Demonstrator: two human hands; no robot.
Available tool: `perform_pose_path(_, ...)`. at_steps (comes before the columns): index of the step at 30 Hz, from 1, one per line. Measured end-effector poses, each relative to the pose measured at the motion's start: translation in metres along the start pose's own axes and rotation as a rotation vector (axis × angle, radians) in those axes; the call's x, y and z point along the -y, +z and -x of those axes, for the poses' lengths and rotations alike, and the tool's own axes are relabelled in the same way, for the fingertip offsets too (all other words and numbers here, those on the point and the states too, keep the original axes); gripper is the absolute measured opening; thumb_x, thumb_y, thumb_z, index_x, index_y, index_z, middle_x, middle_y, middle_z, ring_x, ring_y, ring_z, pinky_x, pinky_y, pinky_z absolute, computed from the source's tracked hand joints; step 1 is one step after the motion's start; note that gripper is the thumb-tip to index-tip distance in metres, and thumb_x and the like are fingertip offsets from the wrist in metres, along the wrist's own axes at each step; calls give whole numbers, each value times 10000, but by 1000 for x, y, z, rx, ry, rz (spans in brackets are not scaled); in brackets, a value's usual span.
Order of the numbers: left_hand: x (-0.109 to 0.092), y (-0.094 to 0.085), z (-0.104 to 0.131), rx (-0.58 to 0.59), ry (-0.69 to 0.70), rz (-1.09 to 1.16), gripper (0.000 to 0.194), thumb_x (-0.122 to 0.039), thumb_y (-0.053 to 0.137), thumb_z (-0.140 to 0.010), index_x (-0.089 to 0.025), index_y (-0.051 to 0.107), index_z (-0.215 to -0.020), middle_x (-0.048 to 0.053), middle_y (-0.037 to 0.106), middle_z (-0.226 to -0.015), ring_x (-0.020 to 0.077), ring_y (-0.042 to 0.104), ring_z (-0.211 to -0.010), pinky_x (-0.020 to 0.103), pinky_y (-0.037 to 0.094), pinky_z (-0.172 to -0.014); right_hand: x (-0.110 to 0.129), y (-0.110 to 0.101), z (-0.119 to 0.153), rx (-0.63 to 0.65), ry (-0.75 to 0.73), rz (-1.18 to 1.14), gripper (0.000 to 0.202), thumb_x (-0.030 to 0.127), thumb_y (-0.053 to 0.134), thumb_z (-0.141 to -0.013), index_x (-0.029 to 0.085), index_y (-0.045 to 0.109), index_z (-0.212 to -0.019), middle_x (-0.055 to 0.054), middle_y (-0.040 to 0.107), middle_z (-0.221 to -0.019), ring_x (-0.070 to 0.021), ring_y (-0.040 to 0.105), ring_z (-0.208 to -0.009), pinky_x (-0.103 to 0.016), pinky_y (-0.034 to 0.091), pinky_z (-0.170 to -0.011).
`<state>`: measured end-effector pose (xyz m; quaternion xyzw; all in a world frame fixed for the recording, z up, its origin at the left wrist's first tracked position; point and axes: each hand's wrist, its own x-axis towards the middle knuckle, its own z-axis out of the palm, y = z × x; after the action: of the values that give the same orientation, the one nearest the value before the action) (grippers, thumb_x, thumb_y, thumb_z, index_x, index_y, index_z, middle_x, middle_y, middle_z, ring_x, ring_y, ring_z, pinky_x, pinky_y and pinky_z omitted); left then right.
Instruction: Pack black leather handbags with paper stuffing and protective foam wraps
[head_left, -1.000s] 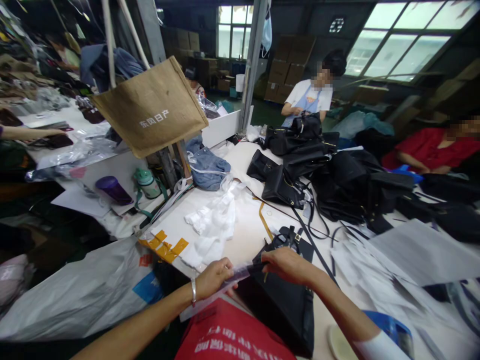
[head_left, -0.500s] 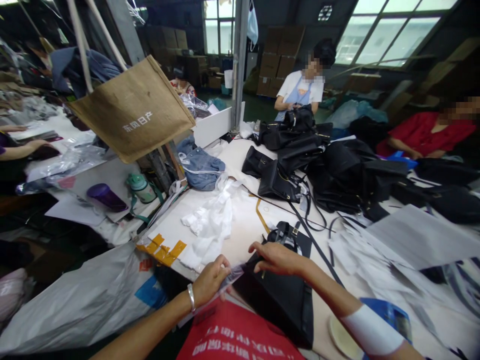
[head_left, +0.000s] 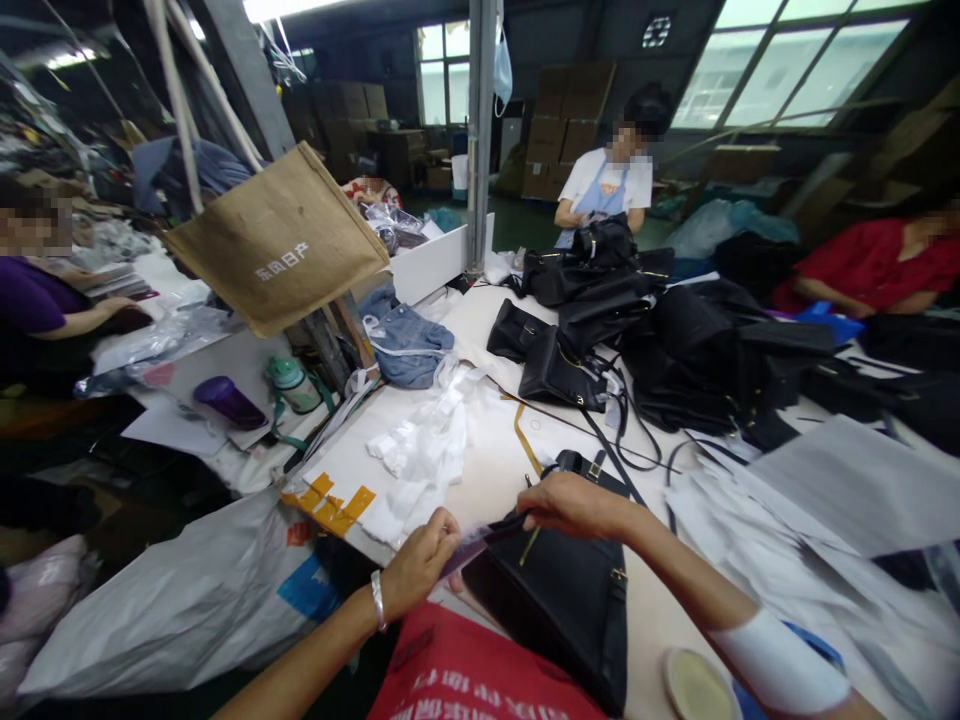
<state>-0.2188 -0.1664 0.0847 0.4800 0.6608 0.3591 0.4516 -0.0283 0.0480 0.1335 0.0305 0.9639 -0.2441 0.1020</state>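
Observation:
My left hand (head_left: 421, 565), with a silver bangle at the wrist, is closed in a pinch on a strip of clear plastic film (head_left: 471, 550). This film stretches toward the top edge of a black handbag (head_left: 559, 590) standing against the table edge in front of my red apron (head_left: 465, 670). Over the bag's top edge, my right hand (head_left: 574, 505) has its fingertips closed on the dark rim, where the film meets it. The bag has a gold zipper pull (head_left: 530, 545) and buckled straps. What lies under my right fingers is partly hidden.
Black handbags (head_left: 675, 340) are heaped at the back right. White tissue (head_left: 427, 430) lies at left, white sheets (head_left: 787, 540) at right. A brown bag (head_left: 281, 240) hangs by a post. A round yellowish dish (head_left: 697, 685) sits near right. Co-workers (head_left: 607, 185) are beyond.
My right hand has gone from spread fingers above the bag to gripping its top rim. The bag has turned slightly, showing more of its side buckle. My left hand keeps its pinch.

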Motion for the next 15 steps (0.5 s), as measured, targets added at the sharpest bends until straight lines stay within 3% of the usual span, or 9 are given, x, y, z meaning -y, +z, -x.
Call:
perform_pose_path(7,-19,17,-13,29,39,-86,204,-383,295,-920,-216,409,-894,-13,635,-629,162,605,-619,275,385,-640,24,13,-15,-14,-3,80,272,387,482,-878,191,592,-1032,-67,668,-819,-191,606,-772,-260,349,-657)
perform_pose_path(11,-15,18,-11,28,-4,-96,207,-386,285,-916,-219,400,-873,-21,609,-618,163,609,-611,277,389,-633,8,20,-5,-25,12,-22,501,492,559,-809,201,489,-1212,-68,667,-872,-205,611,-796,-253,367,-644)
perform_pose_path(15,-10,19,-13,15,-43,-98,227,-405,274,-913,-220,390,-850,-24,586,-638,159,616,-615,271,394,-612,-6,23,0,18,33,-9,310,424,546,-829,204,604,-1039,-66,675,-871,-202,617,-798,-253,372,-641)
